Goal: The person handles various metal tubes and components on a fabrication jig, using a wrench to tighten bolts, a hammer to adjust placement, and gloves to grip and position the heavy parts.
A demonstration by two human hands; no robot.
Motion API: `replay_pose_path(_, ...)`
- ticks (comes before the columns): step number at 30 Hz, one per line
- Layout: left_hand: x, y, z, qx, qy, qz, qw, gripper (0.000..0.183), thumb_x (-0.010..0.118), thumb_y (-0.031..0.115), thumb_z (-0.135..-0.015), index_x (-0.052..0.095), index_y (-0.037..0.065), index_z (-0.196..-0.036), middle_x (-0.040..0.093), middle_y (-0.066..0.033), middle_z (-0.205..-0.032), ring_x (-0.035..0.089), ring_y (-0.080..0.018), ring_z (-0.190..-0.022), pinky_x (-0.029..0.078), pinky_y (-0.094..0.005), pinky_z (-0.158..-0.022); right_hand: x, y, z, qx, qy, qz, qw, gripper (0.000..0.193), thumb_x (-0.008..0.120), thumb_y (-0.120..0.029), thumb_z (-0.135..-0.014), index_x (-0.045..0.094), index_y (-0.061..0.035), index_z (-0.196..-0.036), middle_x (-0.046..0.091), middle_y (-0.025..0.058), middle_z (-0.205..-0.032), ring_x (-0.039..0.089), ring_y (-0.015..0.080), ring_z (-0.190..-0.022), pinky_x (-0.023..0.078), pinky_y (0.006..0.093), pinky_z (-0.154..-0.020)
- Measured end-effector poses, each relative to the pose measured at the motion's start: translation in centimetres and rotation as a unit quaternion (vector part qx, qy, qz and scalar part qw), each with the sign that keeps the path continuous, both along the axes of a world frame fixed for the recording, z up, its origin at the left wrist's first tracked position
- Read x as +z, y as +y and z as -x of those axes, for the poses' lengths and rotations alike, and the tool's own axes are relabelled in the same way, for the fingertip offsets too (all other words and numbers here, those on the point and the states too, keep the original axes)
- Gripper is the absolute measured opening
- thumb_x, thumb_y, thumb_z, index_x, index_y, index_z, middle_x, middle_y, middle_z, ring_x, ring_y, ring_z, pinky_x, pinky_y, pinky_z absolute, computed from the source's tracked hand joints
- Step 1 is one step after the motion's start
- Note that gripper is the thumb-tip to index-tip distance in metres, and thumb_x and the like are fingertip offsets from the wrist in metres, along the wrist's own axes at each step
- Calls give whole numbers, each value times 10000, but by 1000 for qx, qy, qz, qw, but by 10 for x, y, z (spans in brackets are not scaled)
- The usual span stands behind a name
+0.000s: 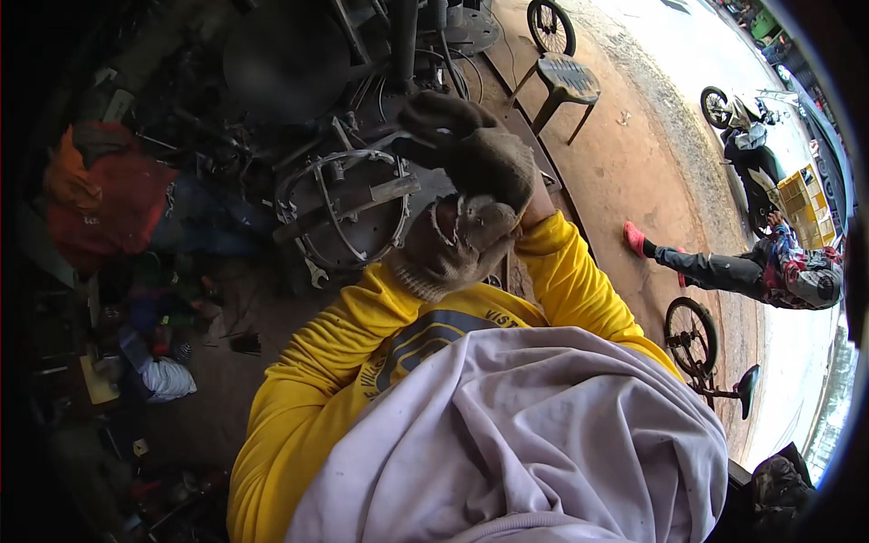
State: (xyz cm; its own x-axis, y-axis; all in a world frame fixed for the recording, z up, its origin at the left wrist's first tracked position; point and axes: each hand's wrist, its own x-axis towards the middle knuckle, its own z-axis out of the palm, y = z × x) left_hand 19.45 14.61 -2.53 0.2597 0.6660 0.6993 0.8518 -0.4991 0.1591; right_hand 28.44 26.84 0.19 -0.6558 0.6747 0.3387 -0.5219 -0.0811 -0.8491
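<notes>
Both my hands wear worn, dirty brown knit work gloves. My left hand point(453, 240) is closed at the cuff of the right-hand glove point(507, 163), by the right wrist, where bare skin shows; a ragged hole opens in the left glove. My right hand point(466, 140) points away to the upper left, its gloved fingers stretched out and dark, nothing visible in them. Just left of my hands lies a round metal frame point(401, 222) of bent rod, crossed by a metal tube point(394, 189). A wrench point(315, 273) lies by its near edge.
Dark metal parts and cables crowd the far left, near an upright post point(404, 45). A red-orange cloth point(113, 213) lies at left. Rightward are a plastic stool point(568, 80), a loose wheel point(551, 27), a bicycle point(692, 339), a motorcycle point(751, 167) and a person point(769, 267) outside.
</notes>
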Motion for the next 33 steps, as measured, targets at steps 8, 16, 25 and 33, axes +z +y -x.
replay_pose_path(8, -4, 3, 4, 14, 31, 16, 999, 315, 795, 217, -779, 626, 148, -1035, 650, -43, -1039, 643, -285, -945, 495, -427, -830, -8, 16, 11, -80, -2, -193, 978, 508, 604, -273, -932, 509, 39, -1322, 615, 165, -1288, 565, 309, -1225, 407, 398, -1059)
replay_pose_path(16, 68, 9, 9, 118, -2, -86, 989, 309, 654, 346, -879, 626, 115, -1082, 648, -93, -995, 633, -301, -925, 521, -398, -712, -27, 11, 3, -200, -328, -466, 797, 532, 570, -359, -875, 552, -75, -1325, 450, 148, -1471, 464, 361, -1265, 307, 453, -1100)
replay_pose_path(25, 40, 36, -12, 289, 41, 49, 955, 299, 587, 316, -872, 665, 95, -1057, 670, -143, -965, 644, -337, -893, 524, -439, -700, -61, -3, 12, -181, -345, -555, 735, 496, 556, -313, -910, 521, -109, -1360, 452, 125, -1465, 434, 337, -1292, 292, 441, -1113)
replay_pose_path(33, 26, 59, -15, 386, 25, 151, 910, 256, 568, 247, -849, 704, 96, -1002, 689, -167, -942, 660, -367, -878, 525, -484, -694, -71, 3, 20, -152, -368, -572, 717, 510, 536, -316, -932, 481, -113, -1397, 426, 128, -1486, 391, 330, -1337, 261, 435, -1141)
